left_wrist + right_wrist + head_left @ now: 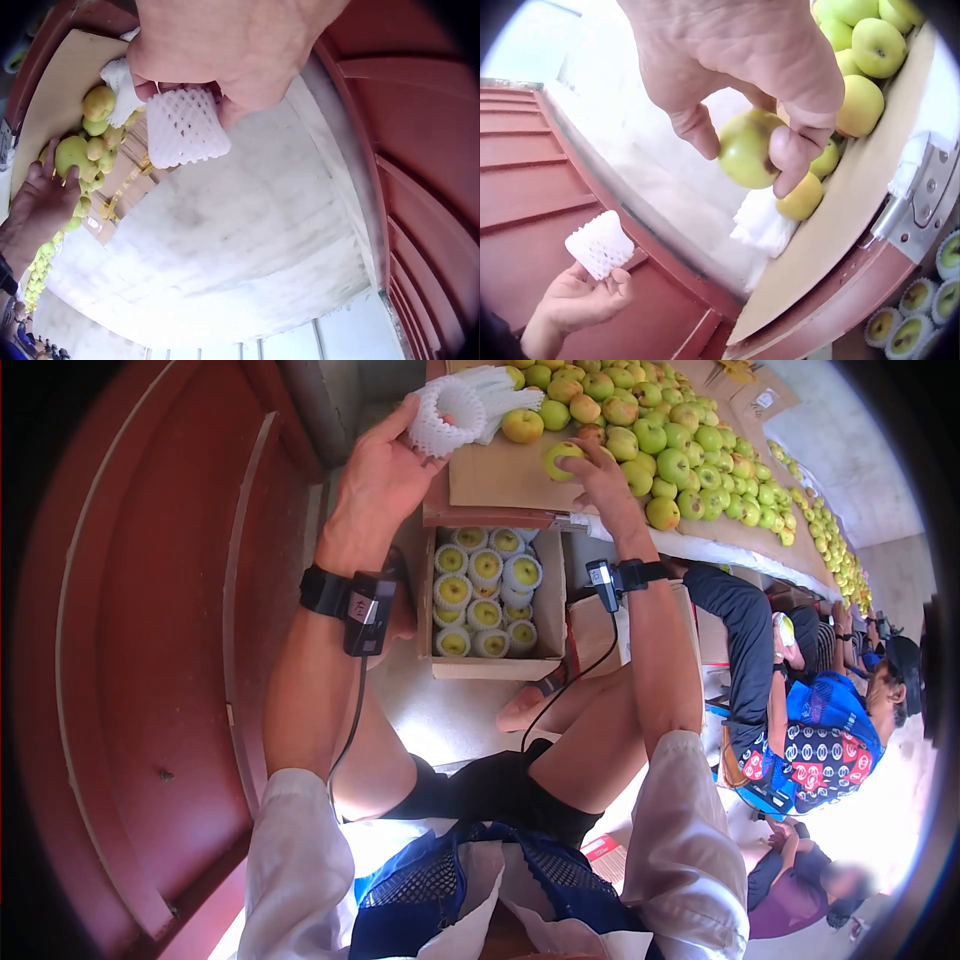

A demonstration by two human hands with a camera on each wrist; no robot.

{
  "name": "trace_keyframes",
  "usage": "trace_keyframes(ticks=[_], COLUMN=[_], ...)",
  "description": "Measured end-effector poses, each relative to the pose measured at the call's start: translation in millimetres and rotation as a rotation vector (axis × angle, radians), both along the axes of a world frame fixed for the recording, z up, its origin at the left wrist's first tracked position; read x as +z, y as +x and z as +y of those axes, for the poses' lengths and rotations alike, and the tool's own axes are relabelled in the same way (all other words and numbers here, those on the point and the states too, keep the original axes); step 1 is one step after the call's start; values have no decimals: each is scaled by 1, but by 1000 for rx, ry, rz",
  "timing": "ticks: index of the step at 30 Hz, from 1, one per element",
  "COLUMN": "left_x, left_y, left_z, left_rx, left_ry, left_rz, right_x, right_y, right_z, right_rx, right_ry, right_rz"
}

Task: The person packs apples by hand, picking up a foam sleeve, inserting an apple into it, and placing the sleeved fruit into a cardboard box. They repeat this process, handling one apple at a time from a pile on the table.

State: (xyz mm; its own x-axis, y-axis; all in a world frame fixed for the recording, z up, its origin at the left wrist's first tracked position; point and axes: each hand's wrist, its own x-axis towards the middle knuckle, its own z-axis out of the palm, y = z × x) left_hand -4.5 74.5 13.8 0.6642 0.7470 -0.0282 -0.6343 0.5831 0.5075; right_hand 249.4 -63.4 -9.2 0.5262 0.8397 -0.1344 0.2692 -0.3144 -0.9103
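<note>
A white foam net sleeve is gripped by my left hand; in the left wrist view the sleeve hangs from the fingers, its wide rim spread. My right hand pinches a green apple at the table's front edge, beside the heap. In the right wrist view the apple shows a brown patch near the thumb. More foam sleeves lie on the cardboard between the left hand and the heap. Below the table, a carton holds rows of apples in foam sleeves.
Many loose apples cover the cardboard-topped table. A red panelled door stands at the left. On the right sits a person in a patterned shirt; another person is below. A cable hangs from the right wrist.
</note>
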Motion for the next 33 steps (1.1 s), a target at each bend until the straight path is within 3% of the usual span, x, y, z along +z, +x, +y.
trace_keyframes(ticks=[2, 5, 11, 19, 26, 32, 33], left_x=[-1, -1, 3, 5, 7, 13, 13], left_y=[2, 5, 5, 3, 6, 11, 13], left_z=[0, 1, -6, -8, -10, -23, -24], left_rx=[0, -10, 1, 13, -24, -67, -91], left_ry=[-15, -37, -31, -32, -22, -25, -2], left_rz=[-6, -6, 45, 51, 83, 91, 83], right_x=[2, -21, -25, -78, -69, -10, 5], right_y=[-7, 0, -32, -2, -6, -22, -30], right_z=[5, 9, 14, 35, 24, 6, 1], right_rx=[-31, 126, 139, 204, 201, -39, 32], right_ry=[-173, -89, -26, 140, 150, 166, 185], right_rz=[-200, -680, -815, -597, -466, -427, -250])
